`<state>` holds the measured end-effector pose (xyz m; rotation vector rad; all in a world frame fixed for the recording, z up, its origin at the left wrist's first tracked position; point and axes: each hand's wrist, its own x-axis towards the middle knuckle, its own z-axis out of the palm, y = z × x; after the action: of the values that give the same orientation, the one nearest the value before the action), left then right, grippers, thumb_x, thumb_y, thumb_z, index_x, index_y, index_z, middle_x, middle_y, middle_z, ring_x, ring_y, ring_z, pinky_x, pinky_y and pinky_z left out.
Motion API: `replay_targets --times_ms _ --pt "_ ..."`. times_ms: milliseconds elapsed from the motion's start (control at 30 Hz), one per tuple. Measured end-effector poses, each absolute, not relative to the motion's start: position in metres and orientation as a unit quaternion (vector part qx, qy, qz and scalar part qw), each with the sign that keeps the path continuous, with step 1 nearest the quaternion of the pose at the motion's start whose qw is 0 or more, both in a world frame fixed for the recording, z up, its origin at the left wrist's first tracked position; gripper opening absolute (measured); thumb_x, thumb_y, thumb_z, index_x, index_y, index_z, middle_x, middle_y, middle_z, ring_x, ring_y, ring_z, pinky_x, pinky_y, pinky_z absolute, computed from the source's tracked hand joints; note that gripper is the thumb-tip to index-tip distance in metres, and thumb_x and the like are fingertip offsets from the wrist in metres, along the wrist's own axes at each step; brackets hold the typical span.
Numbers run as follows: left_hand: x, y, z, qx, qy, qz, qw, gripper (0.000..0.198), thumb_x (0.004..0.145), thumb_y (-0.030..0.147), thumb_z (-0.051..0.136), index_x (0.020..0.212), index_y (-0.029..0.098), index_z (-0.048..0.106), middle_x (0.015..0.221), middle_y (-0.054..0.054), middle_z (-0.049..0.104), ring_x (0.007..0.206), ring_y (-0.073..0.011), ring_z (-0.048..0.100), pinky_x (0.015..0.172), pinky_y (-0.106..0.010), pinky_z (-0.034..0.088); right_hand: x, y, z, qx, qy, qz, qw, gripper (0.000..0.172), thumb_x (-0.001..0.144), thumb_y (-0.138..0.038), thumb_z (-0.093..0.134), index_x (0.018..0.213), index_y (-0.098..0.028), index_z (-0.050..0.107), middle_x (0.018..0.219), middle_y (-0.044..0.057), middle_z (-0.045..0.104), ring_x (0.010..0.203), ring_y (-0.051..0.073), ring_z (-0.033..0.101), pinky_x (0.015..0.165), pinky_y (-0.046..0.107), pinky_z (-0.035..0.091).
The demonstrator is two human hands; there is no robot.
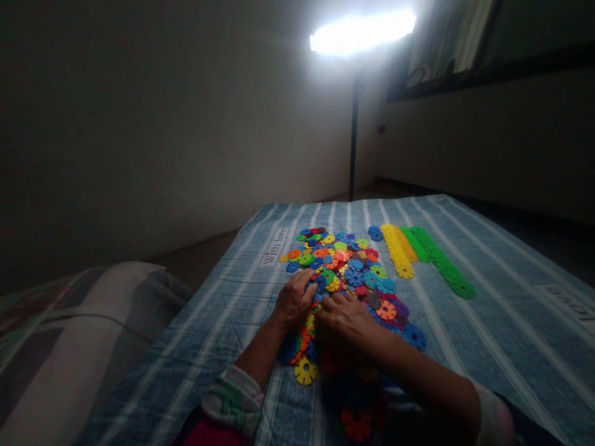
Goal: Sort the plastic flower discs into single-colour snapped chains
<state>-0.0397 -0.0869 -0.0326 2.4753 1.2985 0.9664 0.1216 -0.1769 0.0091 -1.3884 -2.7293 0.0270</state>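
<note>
A loose pile of colourful notched plastic discs (356, 264) lies in front of me on the striped cloth. My left hand (296, 298) rests at the pile's left side, fingers curled in beside a blue disc (320, 283). Just to its right, my right hand (346, 317) is bent over the discs with its fingers closed. The fingertips of both hands are hidden, so what they pinch cannot be made out. A yellow disc (305, 370) lies flat below my hands, and an orange disc (385, 310) sits right of my right hand.
Overlapping rows of yellow discs (396, 251) and green discs (446, 267) lie to the right, with a few blue discs (375, 233) beside them. A bright lamp (362, 32) on a dark stand (354, 136) is behind the striped cloth (218, 303). Folded bedding (106, 310) is at the left.
</note>
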Motion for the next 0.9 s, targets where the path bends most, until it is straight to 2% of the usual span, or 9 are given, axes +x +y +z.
replay_targets --times_ms 233,333,433,567,733,900 --pt "-0.038 -0.09 -0.032 0.839 0.421 0.325 0.112 0.036 0.085 0.026 0.048 0.115 0.015 0.063 0.12 -0.011 0.065 0.115 -0.0225 0.058 0.104 -0.04 0.045 0.13 -0.182 0.029 -0.448 -0.892 0.048 0.034 0.021 0.091 -0.023 0.044 0.097 -0.017 0.064 0.094 0.008 0.064 0.08 0.018 0.058 0.064 0.029 0.039" --pt "-0.037 -0.091 -0.032 0.842 0.411 0.33 0.115 0.035 0.084 0.026 0.05 0.116 0.016 0.062 0.12 -0.011 0.065 0.115 -0.0223 0.059 0.103 -0.04 0.046 0.147 -0.169 0.03 -0.508 -0.859 0.028 0.065 0.022 0.091 -0.022 0.045 0.103 -0.018 0.062 0.101 0.009 0.063 0.09 0.02 0.056 0.075 0.031 0.04" --pt "-0.035 -0.093 -0.032 0.85 0.393 0.336 0.102 0.033 0.084 0.025 0.054 0.115 0.018 0.062 0.12 -0.01 0.065 0.116 -0.0223 0.058 0.104 -0.042 0.045 0.161 -0.154 0.018 -0.546 -0.834 0.021 0.077 0.023 0.091 -0.029 0.049 0.107 -0.018 0.061 0.11 0.011 0.06 0.104 0.023 0.051 0.085 0.033 0.038" --pt "-0.031 -0.096 -0.031 0.87 0.367 0.32 0.075 0.034 0.082 0.024 0.056 0.115 0.019 0.062 0.127 -0.011 0.06 0.122 -0.0238 0.053 0.106 -0.044 0.043 0.164 -0.149 -0.001 -0.532 -0.842 0.009 0.092 0.033 0.088 -0.04 0.055 0.115 -0.021 0.059 0.116 0.011 0.058 0.11 0.025 0.045 0.09 0.037 0.036" --pt "-0.031 -0.096 -0.031 0.871 0.387 0.294 0.075 0.031 0.081 0.025 0.056 0.11 0.018 0.065 0.131 -0.012 0.057 0.123 -0.0244 0.052 0.105 -0.042 0.044 0.157 -0.156 0.005 -0.487 -0.871 0.028 0.053 0.024 0.092 -0.029 0.047 0.109 -0.025 0.064 0.109 0.008 0.063 0.098 0.021 0.054 0.085 0.033 0.037" --pt "-0.034 -0.094 -0.033 0.853 0.405 0.319 0.083 0.027 0.08 0.022 0.053 0.103 0.017 0.067 0.126 -0.011 0.061 0.119 -0.0234 0.056 0.104 -0.041 0.045 0.166 -0.153 0.019 -0.569 -0.819 0.01 0.067 0.03 0.093 -0.027 0.041 0.09 -0.018 0.069 0.091 0.01 0.068 0.083 0.019 0.06 0.074 0.03 0.036"
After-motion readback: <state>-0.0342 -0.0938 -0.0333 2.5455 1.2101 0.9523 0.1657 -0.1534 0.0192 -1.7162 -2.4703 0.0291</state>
